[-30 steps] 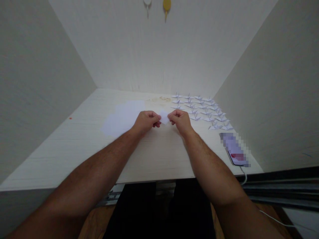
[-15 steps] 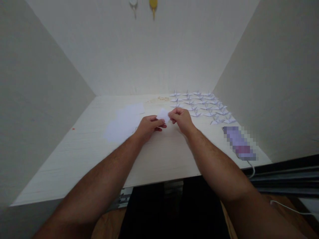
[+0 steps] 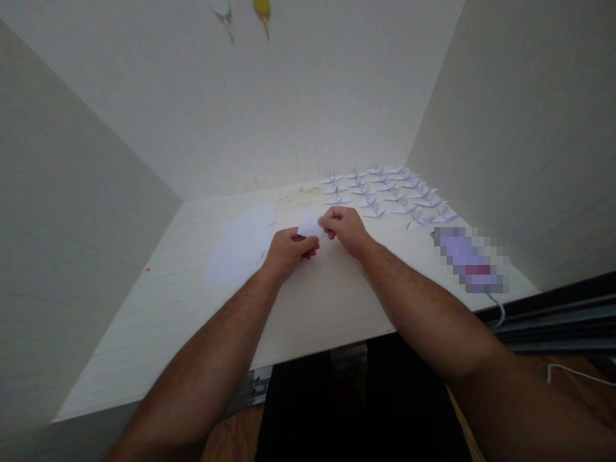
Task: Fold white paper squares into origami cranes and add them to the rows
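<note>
A small piece of white paper [image 3: 309,225] is held up between my two hands above the table. My left hand [image 3: 290,251] grips its lower left part, thumb on top and fingers beneath. The right edge is pinched by the thumb and index finger of my right hand [image 3: 343,230]. Whether the paper carries folds is too blurred to tell. Beyond my right hand stand several rows of folded white paper cranes [image 3: 386,187]. White paper sheets [image 3: 239,247] lie spread to the left of my left hand.
A pixelated phone-like device [image 3: 469,260] with a white cable [image 3: 500,312] lies at the table's right edge. Walls enclose the white table [image 3: 317,314] at the back and sides. A white hook and a yellow hook [image 3: 262,13] are on the back wall.
The camera view has tilted and shifted, so the table appears rotated. Both hands still hold the paper, with the left fingers drawn in a little more beneath it.
</note>
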Available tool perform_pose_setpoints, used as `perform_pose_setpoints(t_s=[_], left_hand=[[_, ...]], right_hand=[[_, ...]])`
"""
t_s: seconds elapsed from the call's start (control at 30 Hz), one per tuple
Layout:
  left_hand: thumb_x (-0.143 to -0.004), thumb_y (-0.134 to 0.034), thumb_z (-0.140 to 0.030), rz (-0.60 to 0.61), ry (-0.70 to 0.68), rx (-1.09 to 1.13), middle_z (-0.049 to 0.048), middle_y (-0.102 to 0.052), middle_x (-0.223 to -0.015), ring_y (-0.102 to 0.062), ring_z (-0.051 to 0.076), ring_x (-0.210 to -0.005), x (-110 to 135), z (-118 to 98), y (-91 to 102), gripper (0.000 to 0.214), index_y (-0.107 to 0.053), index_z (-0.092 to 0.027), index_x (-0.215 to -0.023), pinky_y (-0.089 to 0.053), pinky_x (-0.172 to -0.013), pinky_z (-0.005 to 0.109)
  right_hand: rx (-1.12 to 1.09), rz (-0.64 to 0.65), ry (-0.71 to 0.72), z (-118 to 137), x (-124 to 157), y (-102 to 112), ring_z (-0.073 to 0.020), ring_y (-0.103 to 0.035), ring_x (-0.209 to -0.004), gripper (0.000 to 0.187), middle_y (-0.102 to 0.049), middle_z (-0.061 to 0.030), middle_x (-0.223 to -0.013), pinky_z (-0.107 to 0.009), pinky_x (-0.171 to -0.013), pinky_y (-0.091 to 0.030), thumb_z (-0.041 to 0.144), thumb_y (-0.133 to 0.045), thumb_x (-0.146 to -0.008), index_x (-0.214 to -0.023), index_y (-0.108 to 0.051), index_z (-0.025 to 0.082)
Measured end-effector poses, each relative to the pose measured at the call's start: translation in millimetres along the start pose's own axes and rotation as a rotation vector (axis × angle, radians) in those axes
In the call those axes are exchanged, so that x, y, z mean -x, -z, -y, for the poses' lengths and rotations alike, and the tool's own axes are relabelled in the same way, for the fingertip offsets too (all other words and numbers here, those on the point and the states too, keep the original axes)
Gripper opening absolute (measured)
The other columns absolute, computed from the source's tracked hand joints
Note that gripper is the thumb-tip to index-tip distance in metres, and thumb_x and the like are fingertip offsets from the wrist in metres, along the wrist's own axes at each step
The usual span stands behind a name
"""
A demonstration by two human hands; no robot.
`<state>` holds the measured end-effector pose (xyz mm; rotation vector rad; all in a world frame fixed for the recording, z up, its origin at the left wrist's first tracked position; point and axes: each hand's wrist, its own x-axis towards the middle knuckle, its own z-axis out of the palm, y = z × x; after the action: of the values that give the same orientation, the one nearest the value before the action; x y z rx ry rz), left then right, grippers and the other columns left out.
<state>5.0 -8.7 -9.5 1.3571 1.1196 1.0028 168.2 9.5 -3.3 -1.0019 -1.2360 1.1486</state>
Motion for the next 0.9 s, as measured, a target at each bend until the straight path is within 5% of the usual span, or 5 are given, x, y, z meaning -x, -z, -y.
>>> perform_pose_setpoints(t_s=[0.37, 0.63, 0.9], left_hand=[[-0.066, -0.078, -0.033, -0.02, -0.008, -0.043, 0.0063, -0.069, -0.063, -0.056, 0.012, -0.048, 0.8, -5.3, 3.1, 0.022, -0.068, -0.013, -0.068, -0.041, -0.047, 0.024], [-0.068, -0.076, -0.033, -0.222, -0.121, 0.019, 0.0007, -0.061, -0.052, -0.051, 0.009, -0.046, -2.0, -6.9, 5.8, 0.019, -0.067, -0.016, -0.066, -0.039, -0.047, 0.022], [-0.066, -0.078, -0.032, -0.165, -0.11, 0.064, -0.0009, -0.06, -0.052, -0.051, 0.01, -0.044, -3.3, -6.1, 7.4, 0.019, -0.07, -0.016, -0.073, -0.037, -0.043, 0.021]], right_hand=[[0.038, 0.007, 0.021, 0.9, 0.6, 0.6, -0.0069, -0.044, -0.044, 0.017, -0.056, 0.0044, -0.05, -0.021, -0.045, -0.035, 0.03, -0.069, -0.066, -0.061, -0.058, 0.018], [0.123, 0.053, 0.038, 2.0, 2.0, 0.1, -0.0073, -0.044, -0.046, 0.017, -0.054, 0.0045, -0.05, -0.022, -0.046, -0.033, 0.031, -0.068, -0.066, -0.062, -0.061, 0.016], [0.172, 0.069, 0.051, 3.2, 1.3, 2.8, -0.0076, -0.046, -0.049, 0.018, -0.056, 0.0035, -0.052, -0.022, -0.05, -0.035, 0.032, -0.069, -0.067, -0.062, -0.062, 0.015]])
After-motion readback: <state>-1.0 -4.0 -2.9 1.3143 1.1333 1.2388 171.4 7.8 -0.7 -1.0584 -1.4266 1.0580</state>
